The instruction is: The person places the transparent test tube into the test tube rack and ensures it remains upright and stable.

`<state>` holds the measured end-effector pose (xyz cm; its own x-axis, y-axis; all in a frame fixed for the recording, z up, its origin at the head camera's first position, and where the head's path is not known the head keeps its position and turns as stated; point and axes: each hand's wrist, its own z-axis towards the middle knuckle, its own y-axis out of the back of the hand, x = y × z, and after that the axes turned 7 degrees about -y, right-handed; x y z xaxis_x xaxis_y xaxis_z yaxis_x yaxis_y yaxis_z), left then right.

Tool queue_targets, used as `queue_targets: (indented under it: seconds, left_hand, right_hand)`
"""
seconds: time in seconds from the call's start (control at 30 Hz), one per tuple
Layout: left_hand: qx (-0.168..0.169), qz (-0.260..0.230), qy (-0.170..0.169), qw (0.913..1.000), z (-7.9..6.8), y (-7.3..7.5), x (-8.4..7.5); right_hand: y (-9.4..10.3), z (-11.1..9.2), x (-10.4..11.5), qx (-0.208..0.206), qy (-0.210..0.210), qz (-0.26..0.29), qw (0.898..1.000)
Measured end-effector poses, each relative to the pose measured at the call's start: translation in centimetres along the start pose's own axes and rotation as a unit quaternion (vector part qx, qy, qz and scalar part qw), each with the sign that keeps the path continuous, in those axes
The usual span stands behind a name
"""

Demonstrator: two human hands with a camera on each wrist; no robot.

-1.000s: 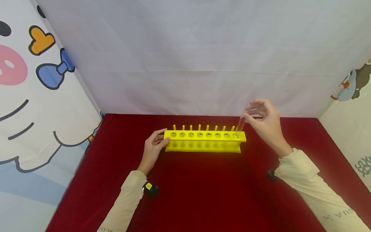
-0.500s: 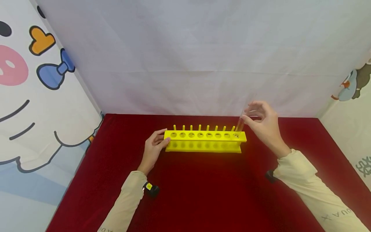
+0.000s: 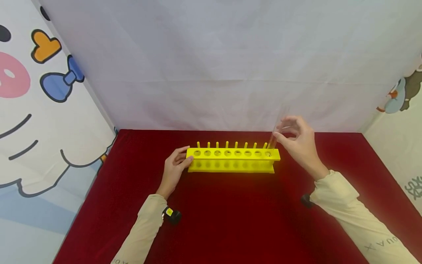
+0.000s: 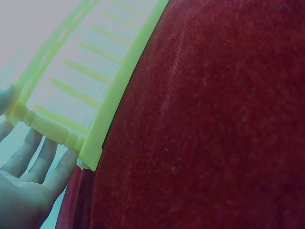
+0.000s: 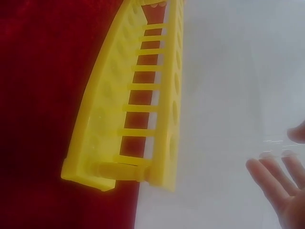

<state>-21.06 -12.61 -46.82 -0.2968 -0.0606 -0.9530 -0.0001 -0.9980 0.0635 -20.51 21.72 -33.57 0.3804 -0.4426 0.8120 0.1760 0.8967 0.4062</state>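
A yellow test tube rack [image 3: 232, 167] stands on the dark red cloth, with a row of holes in its top and a row of pegs behind. My left hand [image 3: 174, 167] grips its left end, thumb over the top corner; in the left wrist view the fingers [image 4: 45, 157] reach the end post. A clear test tube [image 3: 274, 136], tilted with its top to the right, is pinched between my right hand's [image 3: 298, 139] thumb and fingers. Its lower end is at the rightmost hole; how deep it sits I cannot tell. In the right wrist view the tube is barely visible.
The red cloth [image 3: 227, 216] covers the table in front of and around the rack. A pale fabric wall [image 3: 204, 73] rises behind the table, and cartoon-printed panels [image 3: 46, 135] stand at both sides.
My right hand has moved slightly left and down with the test tube, over the rightmost hole. My left hand and the rack have stayed put.
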Motion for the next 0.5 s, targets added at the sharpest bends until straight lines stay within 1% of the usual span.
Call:
queue_targets:
  seconds: [0.07, 0.13, 0.17, 0.27, 0.4, 0.5]
  left_hand:
    - [0.001, -0.007, 0.000, 1.0000, 0.0, 0.0, -0.1]
    - [0.003, -0.010, 0.002, 0.9999, 0.0, 0.0, -0.2]
    - [0.002, -0.011, 0.001, 0.9999, 0.1, 0.0, 0.1]
    - [-0.002, 0.000, 0.005, 1.0000, 0.2, 0.1, 0.9]
    - [-0.005, 0.018, 0.010, 0.9998, 0.1, 0.1, 1.1]
    - [-0.004, 0.018, 0.010, 0.9998, 0.1, 0.1, 1.0]
  right_hand:
    - [0.0, -0.1, 0.0, 0.001, -0.001, -0.002, 1.000]
    - [-0.1, -0.3, 0.7, 0.003, -0.005, -0.003, 1.000]
    - [-0.1, -0.3, 0.7, 0.004, -0.006, -0.004, 1.000]
    - [-0.1, -0.4, 0.7, 0.007, -0.008, -0.003, 1.000]
    - [-0.1, -0.5, 0.7, 0.011, -0.010, -0.001, 1.000]
    - [-0.2, -0.6, 0.6, 0.012, -0.012, -0.002, 1.000]
